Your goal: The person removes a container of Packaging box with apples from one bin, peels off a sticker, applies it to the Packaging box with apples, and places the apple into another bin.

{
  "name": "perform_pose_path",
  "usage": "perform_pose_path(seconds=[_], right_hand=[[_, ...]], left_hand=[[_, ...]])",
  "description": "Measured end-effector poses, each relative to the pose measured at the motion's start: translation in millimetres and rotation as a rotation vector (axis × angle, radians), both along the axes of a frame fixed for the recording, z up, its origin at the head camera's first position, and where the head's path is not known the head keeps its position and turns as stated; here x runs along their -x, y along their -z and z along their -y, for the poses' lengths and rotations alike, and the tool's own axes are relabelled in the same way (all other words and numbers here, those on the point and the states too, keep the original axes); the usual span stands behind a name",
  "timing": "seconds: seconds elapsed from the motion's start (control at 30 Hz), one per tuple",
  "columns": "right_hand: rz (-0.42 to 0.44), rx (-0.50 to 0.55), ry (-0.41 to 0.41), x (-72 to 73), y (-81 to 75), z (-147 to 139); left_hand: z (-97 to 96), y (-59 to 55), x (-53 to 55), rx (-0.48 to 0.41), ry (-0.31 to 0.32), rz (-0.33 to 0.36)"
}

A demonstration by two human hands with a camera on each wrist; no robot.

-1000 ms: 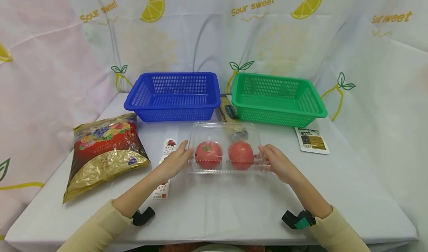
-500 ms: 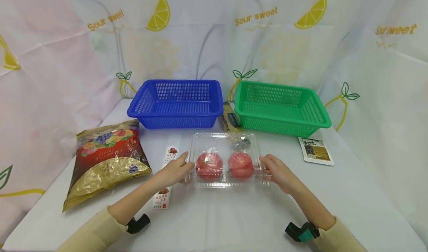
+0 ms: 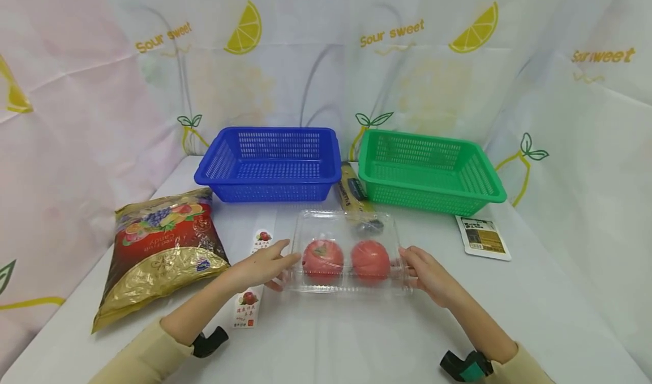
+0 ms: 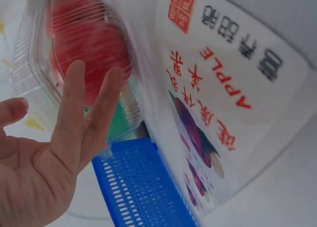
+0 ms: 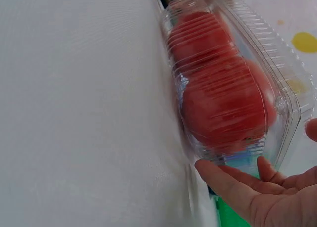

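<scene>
Two red tomatoes (image 3: pixel 322 257) sit side by side in a clear hinged plastic box (image 3: pixel 346 288), close to the tabletop in the head view. At the box's left end is my left hand (image 3: pixel 265 267); its fingers look straight and spread in the left wrist view, the thumb held apart. My right hand (image 3: pixel 430 274) is at the right end. In the right wrist view its extended fingers (image 5: pixel 228 185) reach to the box's lower edge, thumb away from it. Whether each fingertip touches the plastic is hard to tell. Apple-printed paper labels (image 3: pixel 247 310) lie by my left hand.
A blue basket (image 3: pixel 267 191) and a green basket (image 3: pixel 428 194) stand at the back. A yellow spaghetti pack (image 3: pixel 350 186) lies between them, partly behind the box. The candy bag (image 3: pixel 163 254) is at left, a flat packet (image 3: pixel 484 238) at right.
The box with the tomatoes has come down slightly and toward me. My left hand's fingers and thumb have spread away from its end. The head view has tilted up a little.
</scene>
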State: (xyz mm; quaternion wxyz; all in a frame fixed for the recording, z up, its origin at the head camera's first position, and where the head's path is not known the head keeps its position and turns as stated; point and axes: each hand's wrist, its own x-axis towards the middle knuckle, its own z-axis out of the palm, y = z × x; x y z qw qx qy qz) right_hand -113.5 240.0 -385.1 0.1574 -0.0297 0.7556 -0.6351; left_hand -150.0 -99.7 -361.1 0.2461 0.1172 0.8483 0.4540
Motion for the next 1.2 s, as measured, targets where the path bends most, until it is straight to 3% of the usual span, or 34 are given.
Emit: perform_pose_path(seconds=[0.13,0.27,0.37,0.47,0.57,0.63,0.73,0.87,1.0,1.2], right_hand=[[-0.023,-0.052,-0.001,0.4,2.1,-3],[-0.066,-0.152,0.034,2.8,-0.7,-5],[-0.101,-0.245,0.068,4.1,-4.2,-7],[-0.153,-0.343,0.092,4.3,-8.8,-8],[-0.257,-0.482,0.12,3.8,-15.0,-11],[-0.341,-0.557,0.144,3.8,-19.3,-12],[-0.477,-0.616,0.182,4.0,-26.0,-11],[-0.608,-0.617,0.214,3.5,-33.0,-3],[-0.732,-0.661,0.231,3.9,-34.8,8],[-0.961,-0.729,0.23,8.4,-41.1,27]], left_hand=[[8.8,-2.1,1.0,0.001,0.049,0.009],[25.8,-10.2,4.7,0.033,0.075,-0.039],[37.9,-16.6,7.9,0.102,0.06,-0.101],[47.6,-21.4,10.5,0.263,0.051,-0.203],[55.6,-24.4,12.9,0.419,0.025,-0.267],[59.5,-24.6,14.5,0.479,0.006,-0.275],[58.7,-21.6,16.7,0.519,0.0,-0.268],[48.5,-18.0,21.2,0.563,0.011,-0.278],[37.9,-13.1,32.9,0.615,0.008,-0.335],[29.9,-2.3,46.0,0.671,-0.014,-0.334]])
